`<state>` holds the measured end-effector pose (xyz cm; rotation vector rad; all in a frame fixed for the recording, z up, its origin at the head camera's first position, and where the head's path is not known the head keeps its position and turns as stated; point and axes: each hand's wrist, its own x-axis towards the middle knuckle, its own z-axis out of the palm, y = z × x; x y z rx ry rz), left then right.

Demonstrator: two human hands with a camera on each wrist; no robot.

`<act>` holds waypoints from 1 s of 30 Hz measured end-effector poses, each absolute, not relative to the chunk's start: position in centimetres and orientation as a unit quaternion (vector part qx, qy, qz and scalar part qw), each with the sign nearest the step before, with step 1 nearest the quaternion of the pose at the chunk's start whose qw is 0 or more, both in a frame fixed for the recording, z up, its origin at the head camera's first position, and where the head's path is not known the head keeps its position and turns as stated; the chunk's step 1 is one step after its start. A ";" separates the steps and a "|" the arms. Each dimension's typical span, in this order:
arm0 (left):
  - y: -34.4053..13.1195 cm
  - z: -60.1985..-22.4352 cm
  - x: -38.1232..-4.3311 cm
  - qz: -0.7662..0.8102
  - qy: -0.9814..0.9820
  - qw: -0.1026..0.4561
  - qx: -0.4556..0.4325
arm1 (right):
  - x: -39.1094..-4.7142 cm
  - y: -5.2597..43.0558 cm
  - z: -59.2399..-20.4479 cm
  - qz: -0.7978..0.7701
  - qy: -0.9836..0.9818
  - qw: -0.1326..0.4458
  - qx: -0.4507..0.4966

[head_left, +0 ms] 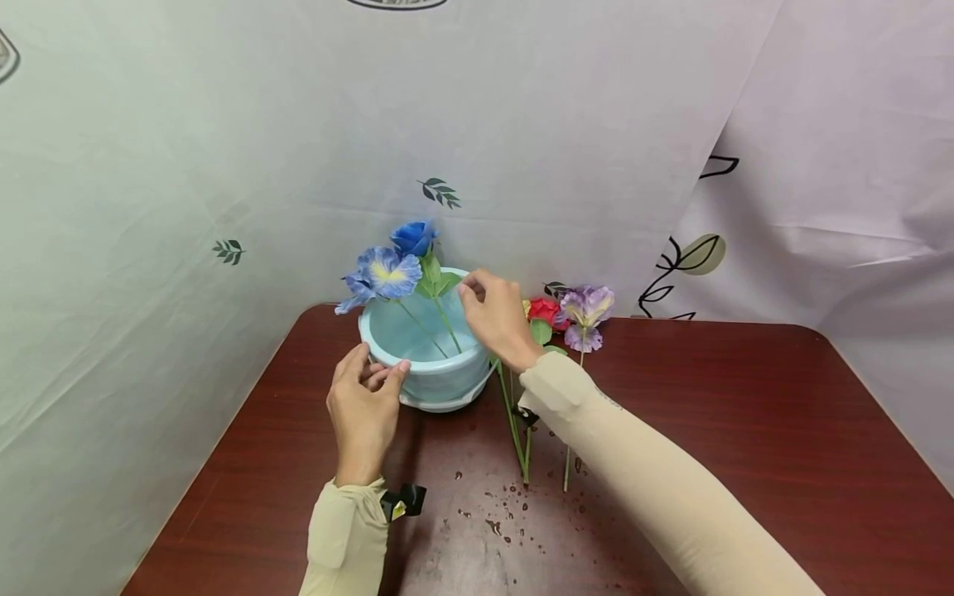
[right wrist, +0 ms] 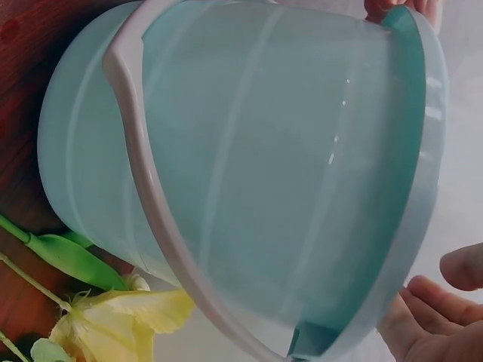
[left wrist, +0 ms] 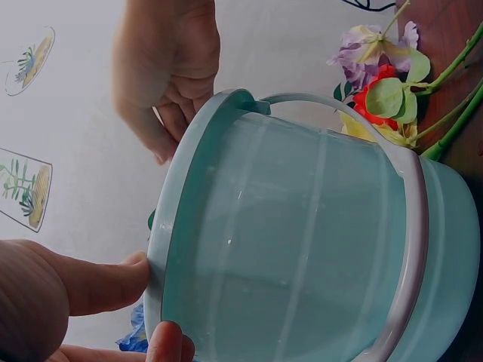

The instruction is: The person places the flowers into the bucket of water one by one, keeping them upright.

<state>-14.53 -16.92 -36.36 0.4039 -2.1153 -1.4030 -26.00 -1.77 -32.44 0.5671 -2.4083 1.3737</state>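
Note:
A light blue bucket (head_left: 447, 377) with a pale handle (left wrist: 413, 226) stands on the table. Inside it lean a blue rose (head_left: 413, 238) and a blue iris-like flower (head_left: 393, 275), their stems reaching down into it. My left hand (head_left: 365, 414) grips the near left part of the rim, thumb and fingertips on it. Over the rim's right side is my right hand (head_left: 495, 314); the right wrist view shows its thumb apart from its loosely bent fingers (right wrist: 434, 313), with nothing between them. Whether those fingertips touch the rim is hard to tell.
To the bucket's right lie a red rose (head_left: 544, 311), a purple flower (head_left: 586, 313) and a yellow flower (right wrist: 113, 324), partly behind my right arm. Water drops (head_left: 507, 517) dot the dark red table (head_left: 715, 430). A printed cloth (head_left: 298, 165) hangs behind.

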 end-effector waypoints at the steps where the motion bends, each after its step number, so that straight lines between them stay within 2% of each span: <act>1: -16.9 -36.4 -14.5 -0.525 -0.789 0.281 0.151 | -26.0 -1.7 -32.4 0.481 -0.840 0.158 0.196; 30: -17.0 -36.6 -14.7 -0.518 -0.795 0.280 0.151 | -26.0 2.4 -33.0 0.507 -0.821 0.205 0.161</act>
